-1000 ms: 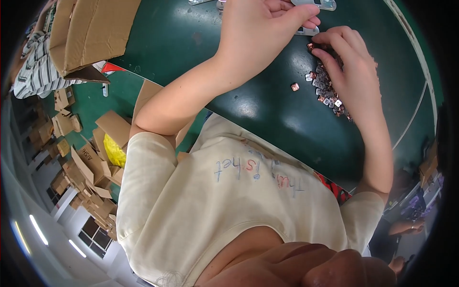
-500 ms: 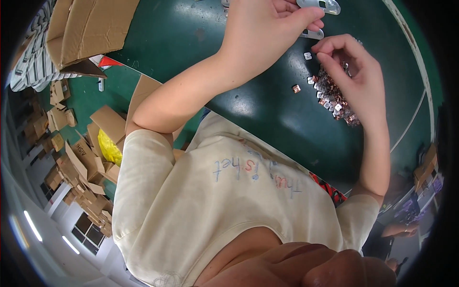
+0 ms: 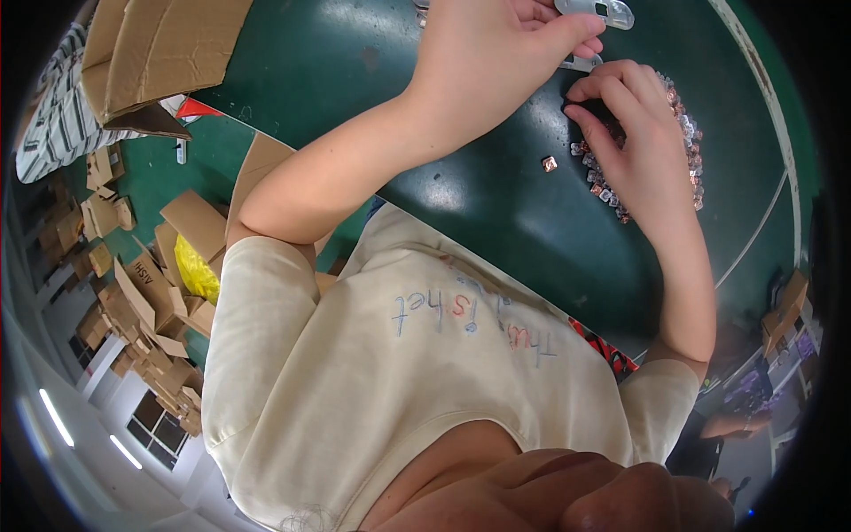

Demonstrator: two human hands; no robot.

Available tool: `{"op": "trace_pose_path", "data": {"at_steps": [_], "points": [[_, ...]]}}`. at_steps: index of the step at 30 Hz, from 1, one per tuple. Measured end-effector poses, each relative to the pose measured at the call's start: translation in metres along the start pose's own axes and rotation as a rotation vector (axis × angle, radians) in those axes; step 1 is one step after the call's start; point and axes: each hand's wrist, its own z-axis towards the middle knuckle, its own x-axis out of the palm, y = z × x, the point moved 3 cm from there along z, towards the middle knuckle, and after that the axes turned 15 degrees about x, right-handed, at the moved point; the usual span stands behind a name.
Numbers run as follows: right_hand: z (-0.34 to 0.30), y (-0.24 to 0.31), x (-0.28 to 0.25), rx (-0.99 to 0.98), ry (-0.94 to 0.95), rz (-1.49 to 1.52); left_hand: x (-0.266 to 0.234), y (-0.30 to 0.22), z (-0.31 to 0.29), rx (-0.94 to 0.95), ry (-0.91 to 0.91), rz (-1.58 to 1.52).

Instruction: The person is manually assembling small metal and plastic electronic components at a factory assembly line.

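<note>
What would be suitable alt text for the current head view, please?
The person's left hand holds a clear rounded plastic piece with a dark square above a dark green tabletop. The right hand partly hides a pile of small square copper-coloured and silvery pieces.

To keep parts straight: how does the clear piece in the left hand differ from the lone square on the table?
The clear piece is longer, round-ended; the lone square small. The clear piece is transparent with a dark patch; the lone square coppery and silvery. The left hand holds the clear piece; the lone square lies on the green table. Both look shiny.
</note>
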Motion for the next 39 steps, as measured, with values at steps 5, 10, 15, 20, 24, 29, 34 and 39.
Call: {"op": "trace_pose_path", "data": {"at_steps": [5, 10, 15, 20, 24, 29, 34, 39], "points": [[-0.001, 0.001, -0.014, 0.201, 0.029, 0.346, 0.001, 0.001, -0.001, -0.044, 0.032, 0.035], [0.006, -0.009, -0.050, 0.197, -0.030, 0.416, 0.007, -0.007, -0.005, 0.543, 0.319, 0.350], [0.007, -0.010, -0.047, 0.181, 0.008, 0.386, 0.011, 0.001, -0.013, -0.011, 0.206, 0.072], [0.007, -0.012, -0.044, 0.367, 0.078, 0.677, 0.011, -0.001, -0.012, 0.213, 0.247, 0.300], [0.006, -0.011, -0.050, 0.272, 0.083, 0.493, 0.013, -0.001, -0.014, 0.286, 0.239, 0.330], [0.005, -0.003, -0.052, 0.199, 0.090, 0.379, 0.013, 0.001, -0.015, 0.275, 0.205, 0.263], [0.003, -0.005, -0.054, 0.180, 0.059, 0.384, 0.016, -0.008, -0.015, 0.155, 0.285, 0.220], [0.004, -0.005, -0.057, 0.180, 0.006, 0.402, 0.014, -0.003, -0.015, 0.093, 0.259, 0.123]]}}
